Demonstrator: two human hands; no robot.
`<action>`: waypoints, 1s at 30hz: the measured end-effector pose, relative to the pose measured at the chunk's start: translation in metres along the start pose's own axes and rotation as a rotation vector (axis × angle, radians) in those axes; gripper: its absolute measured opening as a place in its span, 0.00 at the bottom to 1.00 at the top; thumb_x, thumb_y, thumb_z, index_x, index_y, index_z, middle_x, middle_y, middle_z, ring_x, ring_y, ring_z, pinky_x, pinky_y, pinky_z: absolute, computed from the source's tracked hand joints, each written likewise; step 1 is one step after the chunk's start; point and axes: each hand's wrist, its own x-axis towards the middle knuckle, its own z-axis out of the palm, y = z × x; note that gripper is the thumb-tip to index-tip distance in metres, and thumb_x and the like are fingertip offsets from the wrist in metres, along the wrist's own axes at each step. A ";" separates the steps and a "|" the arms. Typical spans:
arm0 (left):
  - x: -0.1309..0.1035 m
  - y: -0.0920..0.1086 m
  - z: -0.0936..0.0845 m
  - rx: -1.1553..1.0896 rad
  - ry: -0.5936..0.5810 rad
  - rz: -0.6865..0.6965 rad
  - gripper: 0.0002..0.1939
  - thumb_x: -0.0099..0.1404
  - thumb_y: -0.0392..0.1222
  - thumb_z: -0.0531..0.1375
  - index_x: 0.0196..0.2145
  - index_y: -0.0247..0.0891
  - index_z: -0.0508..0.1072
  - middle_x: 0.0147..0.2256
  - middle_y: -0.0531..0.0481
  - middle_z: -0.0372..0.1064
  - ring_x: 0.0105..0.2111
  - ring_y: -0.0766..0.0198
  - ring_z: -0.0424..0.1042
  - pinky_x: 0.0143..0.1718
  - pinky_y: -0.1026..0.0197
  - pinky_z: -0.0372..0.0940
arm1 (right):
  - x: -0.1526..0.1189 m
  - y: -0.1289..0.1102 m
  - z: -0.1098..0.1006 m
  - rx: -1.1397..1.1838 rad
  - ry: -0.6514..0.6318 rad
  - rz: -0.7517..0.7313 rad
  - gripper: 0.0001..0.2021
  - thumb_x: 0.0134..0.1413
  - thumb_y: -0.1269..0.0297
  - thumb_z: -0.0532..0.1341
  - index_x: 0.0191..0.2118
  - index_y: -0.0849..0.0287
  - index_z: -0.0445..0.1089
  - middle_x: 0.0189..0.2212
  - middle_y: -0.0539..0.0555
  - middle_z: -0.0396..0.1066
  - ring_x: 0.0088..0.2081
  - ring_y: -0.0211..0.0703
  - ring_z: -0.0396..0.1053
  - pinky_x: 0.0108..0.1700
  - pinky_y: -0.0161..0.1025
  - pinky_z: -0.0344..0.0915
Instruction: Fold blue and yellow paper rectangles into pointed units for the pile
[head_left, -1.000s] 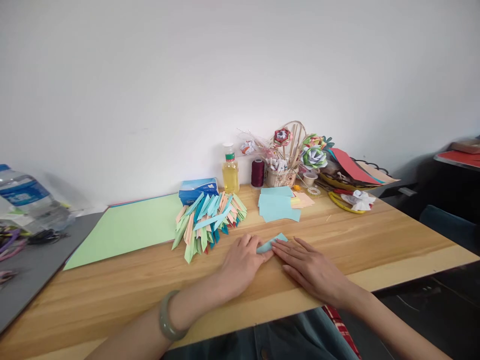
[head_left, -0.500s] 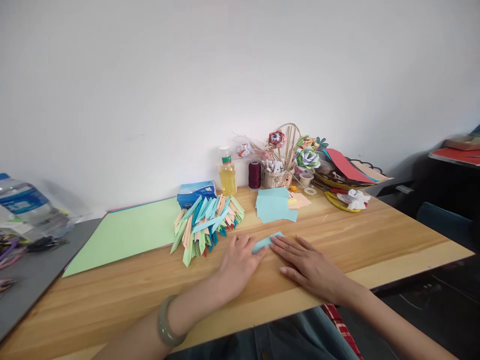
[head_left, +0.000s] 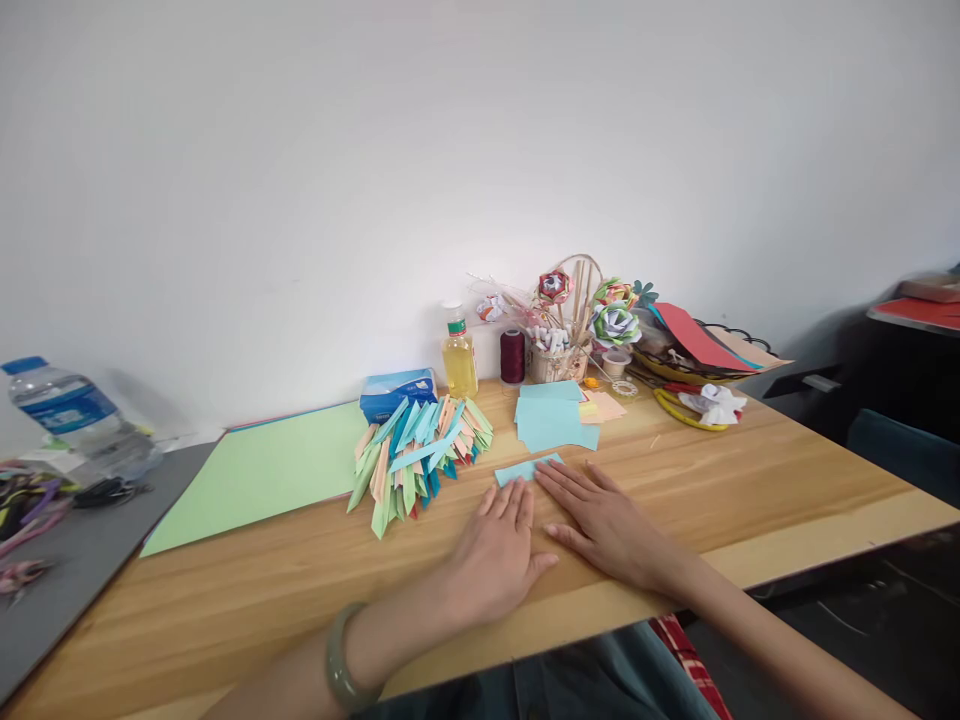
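A narrow strip of light blue paper [head_left: 517, 471] lies on the wooden table in front of me, its near edge partly covered by my fingers. My left hand [head_left: 499, 550] rests flat with fingers stretched out, the tips on the strip's near edge. Palm down on the right, my right hand [head_left: 607, 520] presses its fingertips on the strip's right end, thumb apart. Just beyond lie several light blue paper sheets [head_left: 556, 422]. A heap of folded paper pieces [head_left: 420, 450] in green, blue and peach sits to the left of the strip.
Along the wall stand a blue tissue pack [head_left: 397, 392], a bottle of yellow liquid [head_left: 459, 358], a maroon thread spool [head_left: 513, 357] and a basket [head_left: 559, 365] with paper flowers. Large green sheets [head_left: 262, 480] lie left; a tray with coloured paper [head_left: 697, 340] stands right.
My left hand has turned and flattened, its fingers now pointing forward along the strip's near edge, uncovering the strip's left end. My right hand stays on the right end. The view has shifted slightly.
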 end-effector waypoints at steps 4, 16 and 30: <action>-0.001 0.006 -0.004 0.053 -0.001 -0.093 0.36 0.68 0.56 0.42 0.60 0.20 0.52 0.60 0.31 0.47 0.61 0.48 0.48 0.61 0.46 0.46 | 0.000 -0.003 -0.004 0.023 0.015 0.010 0.31 0.60 0.45 0.45 0.64 0.55 0.47 0.63 0.55 0.47 0.63 0.50 0.44 0.62 0.57 0.41; 0.002 0.004 0.002 0.098 0.086 -0.096 0.34 0.67 0.57 0.45 0.54 0.21 0.63 0.55 0.31 0.58 0.56 0.46 0.58 0.57 0.47 0.53 | -0.003 -0.004 0.000 -0.048 0.110 0.031 0.30 0.59 0.45 0.46 0.62 0.56 0.53 0.62 0.57 0.51 0.62 0.51 0.49 0.61 0.58 0.42; 0.009 -0.009 0.002 0.071 0.021 -0.064 0.29 0.69 0.49 0.45 0.58 0.21 0.57 0.59 0.32 0.50 0.60 0.50 0.51 0.60 0.51 0.52 | -0.003 -0.005 0.002 -0.077 0.105 0.050 0.28 0.60 0.46 0.46 0.61 0.55 0.55 0.61 0.56 0.52 0.62 0.51 0.49 0.60 0.58 0.46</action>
